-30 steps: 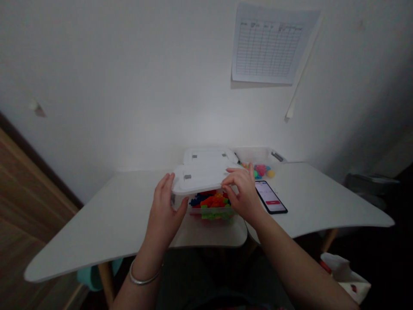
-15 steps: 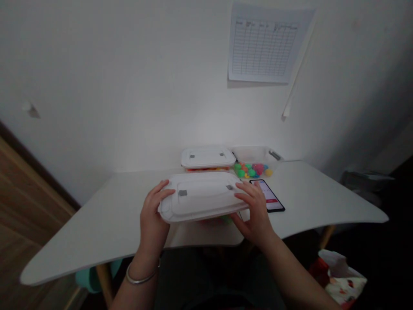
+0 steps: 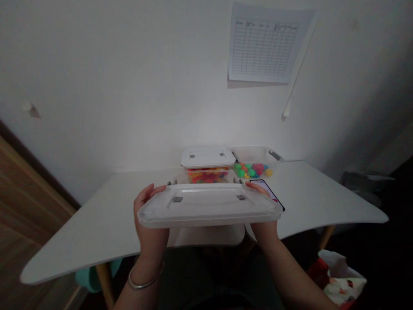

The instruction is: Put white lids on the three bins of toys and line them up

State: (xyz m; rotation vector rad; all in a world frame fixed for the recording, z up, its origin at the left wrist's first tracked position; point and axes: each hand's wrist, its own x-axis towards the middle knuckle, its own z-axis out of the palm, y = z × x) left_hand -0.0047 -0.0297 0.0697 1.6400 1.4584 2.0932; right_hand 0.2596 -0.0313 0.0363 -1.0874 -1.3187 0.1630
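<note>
A white plastic lid (image 3: 209, 209) with two small grey patches is held level above the front of the table. My left hand (image 3: 151, 226) grips its left end, thumb and fingers around the edge. My right hand (image 3: 266, 228) holds the right end, partly hidden beneath the lid. Just behind the lid shows the rim of a clear plastic box (image 3: 179, 178) with dark latches at its sides; the lid hides most of it. Farther back, a second box with a white lid (image 3: 208, 157) contains red, orange and yellow pieces (image 3: 208, 175).
An unlidded clear box (image 3: 254, 154) with colourful toy pieces (image 3: 251, 170) stands at the back right. A phone (image 3: 271, 193) lies on the white table (image 3: 97, 215) by my right hand. A printed sheet (image 3: 266, 49) hangs on the wall. A bag (image 3: 342, 277) is below, right.
The lid has come up and nearer to me, and now sits level. More of the boxes behind it shows. Both hands have shifted toward its far edge and underside.
</note>
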